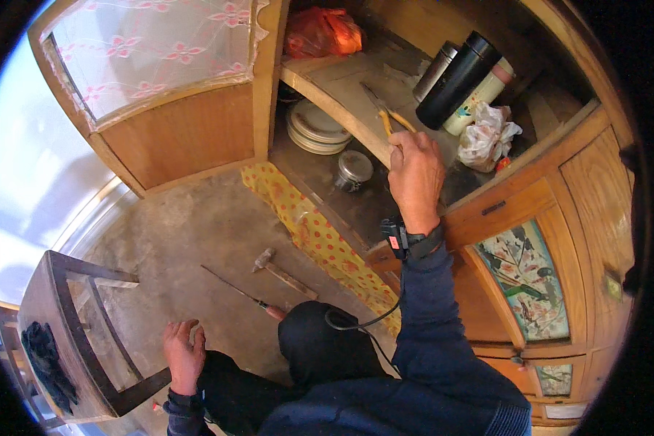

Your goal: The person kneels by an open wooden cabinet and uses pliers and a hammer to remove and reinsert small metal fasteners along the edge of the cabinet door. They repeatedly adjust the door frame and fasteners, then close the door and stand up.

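Gripping pliers (384, 113); right hand (417, 173) outstretched

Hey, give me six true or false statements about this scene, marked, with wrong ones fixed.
1. The right hand holds yellow-handled pliers. True.
2. The left hand holds a plate. False: the left hand holds nothing visible.
3. Stacked plates sit below the shelf. True.
4. The hammer lies on the shelf. False: the hammer lies on the floor.
5. The shelf's leftmost bag is blue. False: it's a red plastic bag.
6. A white plastic bag lies near the black bottle. True.
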A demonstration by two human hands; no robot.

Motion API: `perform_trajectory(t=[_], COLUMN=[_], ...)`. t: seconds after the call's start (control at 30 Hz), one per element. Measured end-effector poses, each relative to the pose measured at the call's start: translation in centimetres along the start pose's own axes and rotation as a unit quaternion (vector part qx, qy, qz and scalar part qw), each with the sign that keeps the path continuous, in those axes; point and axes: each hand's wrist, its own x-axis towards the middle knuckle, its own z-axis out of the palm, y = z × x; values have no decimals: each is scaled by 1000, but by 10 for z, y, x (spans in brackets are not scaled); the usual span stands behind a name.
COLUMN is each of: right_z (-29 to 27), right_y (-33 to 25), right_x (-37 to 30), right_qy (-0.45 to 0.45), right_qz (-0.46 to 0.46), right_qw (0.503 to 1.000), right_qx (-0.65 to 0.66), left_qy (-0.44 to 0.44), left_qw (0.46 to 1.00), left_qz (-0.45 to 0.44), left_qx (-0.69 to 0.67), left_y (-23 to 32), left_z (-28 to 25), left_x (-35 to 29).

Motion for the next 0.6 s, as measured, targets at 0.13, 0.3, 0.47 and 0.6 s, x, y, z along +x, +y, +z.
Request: perform_trajectory(t=[0.13,0.3,0.47,0.6], right_z=[3,-6,-40,-52], right_y=[-3,-7,-33,-74], right_x=[1,-2,-26,-62], right_qy=[54,91,83,16], right_qz=[31,72,85,27], right_qw=[997,985,965,927], right_qx=[55,128,233,374], left_qy=[-5,-8,-50,-162], left_qw=[1000,993,979,939], left_qz=[-12,2,17,-2], left_qx=[-26,-120,-199,-304], left_y=[-7,5,39,64], left_z=[-1,-9,-31,-34], left_x=[3,18,51,76])
